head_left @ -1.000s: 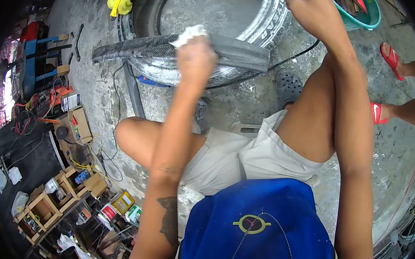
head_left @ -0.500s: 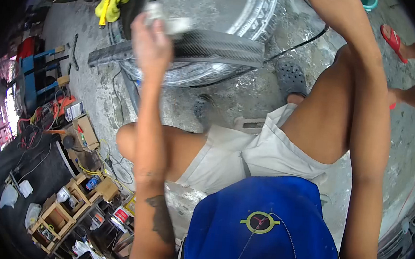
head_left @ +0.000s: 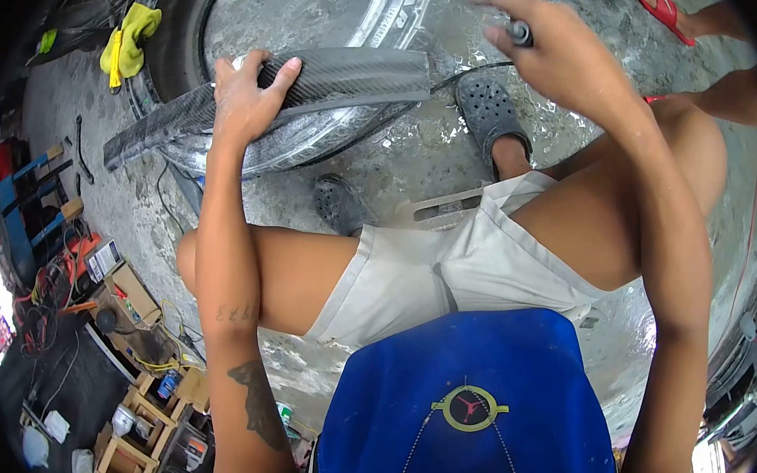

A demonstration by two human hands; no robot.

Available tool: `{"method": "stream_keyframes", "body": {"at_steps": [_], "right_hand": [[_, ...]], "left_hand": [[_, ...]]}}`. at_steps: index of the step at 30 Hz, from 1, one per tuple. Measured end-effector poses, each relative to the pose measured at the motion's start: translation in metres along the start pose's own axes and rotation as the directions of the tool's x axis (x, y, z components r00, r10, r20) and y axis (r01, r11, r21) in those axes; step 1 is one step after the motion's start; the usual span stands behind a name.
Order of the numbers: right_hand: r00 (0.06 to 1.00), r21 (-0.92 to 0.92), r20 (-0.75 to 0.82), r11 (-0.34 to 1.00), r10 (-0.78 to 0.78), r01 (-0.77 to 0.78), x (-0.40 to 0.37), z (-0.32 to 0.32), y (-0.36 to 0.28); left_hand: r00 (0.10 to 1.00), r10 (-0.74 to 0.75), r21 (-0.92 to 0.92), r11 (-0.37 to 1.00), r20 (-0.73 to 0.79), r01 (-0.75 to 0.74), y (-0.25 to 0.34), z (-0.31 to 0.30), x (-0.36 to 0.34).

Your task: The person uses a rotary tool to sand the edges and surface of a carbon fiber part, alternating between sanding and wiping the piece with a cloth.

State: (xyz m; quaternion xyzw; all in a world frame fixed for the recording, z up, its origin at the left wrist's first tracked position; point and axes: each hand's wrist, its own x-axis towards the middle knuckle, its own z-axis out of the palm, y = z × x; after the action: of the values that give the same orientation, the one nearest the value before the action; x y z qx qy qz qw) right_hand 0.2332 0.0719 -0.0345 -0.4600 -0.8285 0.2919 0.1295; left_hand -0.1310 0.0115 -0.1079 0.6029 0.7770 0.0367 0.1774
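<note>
Your right hand point(head_left: 559, 60) has swung into full view, loosely gripping a dark cylinder point(head_left: 521, 33); half-open left hand point(head_left: 246, 106) is steadying the patterned strip point(head_left: 360, 77), I reckon, so keep it planted

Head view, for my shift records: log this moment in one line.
left hand: on woven-pattern panel | right hand: holding dark cylindrical item, apart from panel | panel: lying across tire

The panel point(head_left: 346, 78) is weave-patterned black, the cloth point(head_left: 134, 44) yellow.
</note>
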Motion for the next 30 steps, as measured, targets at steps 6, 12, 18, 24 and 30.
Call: {"method": "stream_keyframes", "body": {"at_steps": [6,12,18,24,30], "right_hand": [[1.0,-0.085,0.009,0.996,-0.026,0.027,-0.024,0.01,0.008],[0.987,-0.077,0.138,0.994,0.089,-0.079,-0.024,-0.004,-0.006],[0.955,0.057,0.276,0.99,0.112,-0.132,-0.009,-0.017,-0.033],[0.98,0.462,0.119,0.883,-0.161,0.089,-0.022,-0.019,-0.055],[0.949,0.752,0.151,0.655,-0.278,0.072,0.0,-0.015,-0.051]], "left_hand": [[0.997,0.048,0.056,0.997,-0.059,-0.044,-0.001,0.001,-0.006],[0.987,0.054,-0.027,0.998,-0.15,-0.059,-0.011,-0.016,-0.011],[0.926,0.161,-0.122,0.969,-0.341,-0.214,-0.038,-0.054,-0.021],[0.889,0.174,-0.316,0.892,-0.423,-0.324,-0.056,-0.071,-0.033],[0.885,0.214,-0.484,0.772,-0.413,-0.412,-0.073,-0.076,-0.035]]}}
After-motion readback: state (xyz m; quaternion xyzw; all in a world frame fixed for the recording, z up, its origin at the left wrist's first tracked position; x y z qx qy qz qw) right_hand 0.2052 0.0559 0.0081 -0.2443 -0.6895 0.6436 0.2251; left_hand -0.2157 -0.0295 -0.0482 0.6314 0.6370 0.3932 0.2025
